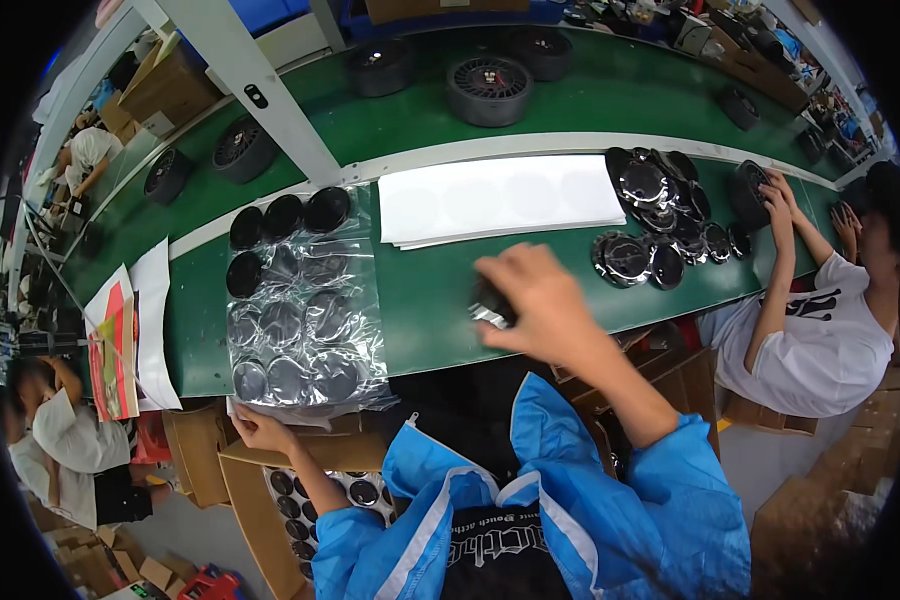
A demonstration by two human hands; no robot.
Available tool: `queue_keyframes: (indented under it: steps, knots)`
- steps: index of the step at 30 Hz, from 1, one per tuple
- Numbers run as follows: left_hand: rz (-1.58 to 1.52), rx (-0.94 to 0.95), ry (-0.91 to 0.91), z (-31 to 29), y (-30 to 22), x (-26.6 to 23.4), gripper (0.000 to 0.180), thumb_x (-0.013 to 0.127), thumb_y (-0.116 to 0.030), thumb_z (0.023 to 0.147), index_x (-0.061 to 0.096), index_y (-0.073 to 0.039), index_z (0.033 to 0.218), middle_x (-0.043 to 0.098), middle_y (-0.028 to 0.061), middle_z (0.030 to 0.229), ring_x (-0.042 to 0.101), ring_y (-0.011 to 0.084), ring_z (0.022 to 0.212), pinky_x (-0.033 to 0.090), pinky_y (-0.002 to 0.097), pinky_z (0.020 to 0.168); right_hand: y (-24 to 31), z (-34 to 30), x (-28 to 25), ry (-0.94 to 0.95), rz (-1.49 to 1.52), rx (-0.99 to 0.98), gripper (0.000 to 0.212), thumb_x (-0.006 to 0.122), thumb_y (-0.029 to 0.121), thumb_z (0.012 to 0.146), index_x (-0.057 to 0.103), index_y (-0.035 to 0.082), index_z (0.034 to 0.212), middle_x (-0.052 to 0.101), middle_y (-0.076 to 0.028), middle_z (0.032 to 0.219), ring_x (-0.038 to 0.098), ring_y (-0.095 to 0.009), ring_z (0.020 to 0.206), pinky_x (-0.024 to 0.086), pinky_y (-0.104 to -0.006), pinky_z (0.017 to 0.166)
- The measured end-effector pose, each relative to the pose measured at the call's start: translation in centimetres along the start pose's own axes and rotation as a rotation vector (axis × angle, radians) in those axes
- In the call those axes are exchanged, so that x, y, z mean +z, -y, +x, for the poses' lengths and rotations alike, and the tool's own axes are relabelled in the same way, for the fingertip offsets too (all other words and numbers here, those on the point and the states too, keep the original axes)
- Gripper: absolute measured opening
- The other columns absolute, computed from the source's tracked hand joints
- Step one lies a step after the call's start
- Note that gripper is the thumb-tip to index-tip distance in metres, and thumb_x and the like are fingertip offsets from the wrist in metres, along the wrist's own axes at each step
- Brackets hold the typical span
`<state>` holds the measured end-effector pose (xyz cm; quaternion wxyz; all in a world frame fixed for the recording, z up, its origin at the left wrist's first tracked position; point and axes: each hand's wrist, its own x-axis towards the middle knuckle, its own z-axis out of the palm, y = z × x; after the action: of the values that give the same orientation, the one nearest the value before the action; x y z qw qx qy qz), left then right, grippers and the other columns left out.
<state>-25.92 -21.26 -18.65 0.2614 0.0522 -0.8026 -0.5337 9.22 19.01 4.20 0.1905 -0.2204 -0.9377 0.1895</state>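
My right hand point(542, 300) is over the green work surface, fingers curled round a black round cap point(492, 304) held on edge. My left hand point(262, 432) is at the near left corner of a clear plastic sheet point(368, 320), its fingers closed on that edge. Rows of round black discs show in and on the plastic. The far row has uncovered black discs point(283, 215); the nearer ones look hazy under the film. To the right lies a heap of shiny black round caps point(642, 182), several stacked on one another.
A stack of white sheets point(500, 200) lies behind my right hand. Black wheels point(490, 92) stand on the green belt beyond the white rail. An open cardboard box point(255, 500) with black discs is below my left arm. At right, a co-worker point(810, 330) holds a wheel point(748, 195).
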Motion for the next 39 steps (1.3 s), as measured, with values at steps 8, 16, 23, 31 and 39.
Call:
queue_keyframes:
  steps: [8, 16, 23, 31, 39]
  knots:
    - [0.899, 0.655, 1.396, -4.9, 7.2, -6.1, 0.039, 0.068, -0.033, 0.106, 0.075, -0.002, 0.129, 0.077, 0.0292, 0.113, 0.074, 0.0496, 0.106, 0.059, 0.0540, 0.087, -11.5, -7.0, -5.3, -0.163, -0.357, 0.152, 0.071, 0.088, 0.020, 0.086, 0.063, 0.006, 0.151, 0.061, -0.020, 0.151, 0.058, -0.043, 0.137, 0.046, -0.0508, 0.116]
    - [-0.454, 0.064, 1.871, -7.5, -26.5, -8.4, 0.031, 0.071, -0.020, 0.106, 0.077, 0.005, 0.125, 0.080, 0.0201, 0.127, 0.078, 0.0344, 0.114, 0.061, 0.0465, 0.098, -10.4, -3.4, -5.3, -0.265, -0.309, 0.170, 0.066, 0.085, 0.017, 0.092, 0.062, 0.007, 0.153, 0.056, -0.020, 0.160, 0.053, -0.042, 0.146, 0.042, -0.0498, 0.121]
    - [0.134, 0.654, 0.824, -6.7, -27.0, 1.7, 0.043, 0.075, -0.025, 0.103, 0.071, -0.007, 0.141, 0.057, 0.0219, 0.159, 0.052, 0.0427, 0.148, 0.039, 0.0596, 0.123, 8.5, 12.1, 3.9, 0.082, 0.352, -0.335, 0.040, 0.083, 0.019, 0.096, 0.075, 0.007, 0.133, 0.066, -0.016, 0.148, 0.062, -0.040, 0.137, 0.051, -0.0467, 0.114]
    - [0.437, 0.615, 0.791, -8.4, -23.8, 3.3, 0.065, 0.076, -0.045, 0.100, 0.063, -0.012, 0.154, 0.041, 0.0207, 0.173, 0.035, 0.0501, 0.160, 0.022, 0.0752, 0.125, 15.8, 27.1, 22.2, 0.022, 0.235, -0.881, 0.052, 0.082, 0.028, 0.094, 0.072, 0.007, 0.140, 0.059, -0.015, 0.160, 0.056, -0.036, 0.147, 0.048, -0.0474, 0.119]
    - [0.362, 0.532, 0.800, -6.6, -23.5, 3.2, 0.062, 0.078, -0.044, 0.099, 0.067, -0.012, 0.150, 0.045, 0.0226, 0.171, 0.036, 0.0494, 0.160, 0.022, 0.0751, 0.126, 16.6, 32.5, 22.5, 0.267, 0.470, -0.672, 0.039, 0.077, 0.036, 0.099, 0.081, 0.006, 0.124, 0.076, -0.017, 0.134, 0.072, -0.035, 0.123, 0.055, -0.0458, 0.101]
